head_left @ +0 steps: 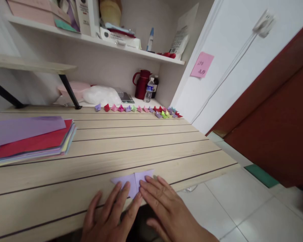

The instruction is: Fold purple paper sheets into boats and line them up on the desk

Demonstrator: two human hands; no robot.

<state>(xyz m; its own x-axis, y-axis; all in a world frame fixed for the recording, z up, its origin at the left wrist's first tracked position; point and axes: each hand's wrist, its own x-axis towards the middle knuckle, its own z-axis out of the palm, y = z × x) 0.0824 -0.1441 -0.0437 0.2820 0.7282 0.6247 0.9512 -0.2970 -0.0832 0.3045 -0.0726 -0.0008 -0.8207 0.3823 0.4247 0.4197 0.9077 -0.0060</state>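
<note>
A small folded piece of light purple paper (131, 179) lies flat near the front edge of the striped wooden table (111, 144). It has a pointed left end, a straight upper edge and a seam down its middle. My left hand (111, 211) rests on its lower left side, fingers spread and fingertips pressing on the paper. From the right, my right hand (164, 201) lies over the paper's right half with its fingers stretched out side by side. Parts of the paper's lower edge are hidden under the fingers. Neither hand grips anything.
A stack of coloured paper sheets (50, 137) lies at the left. Small folded paper figures (121, 108) line the table's back edge. Behind them stand a dark red jug (142, 84) and a water bottle (148, 90). A small raised stand (32, 64) is at the back left.
</note>
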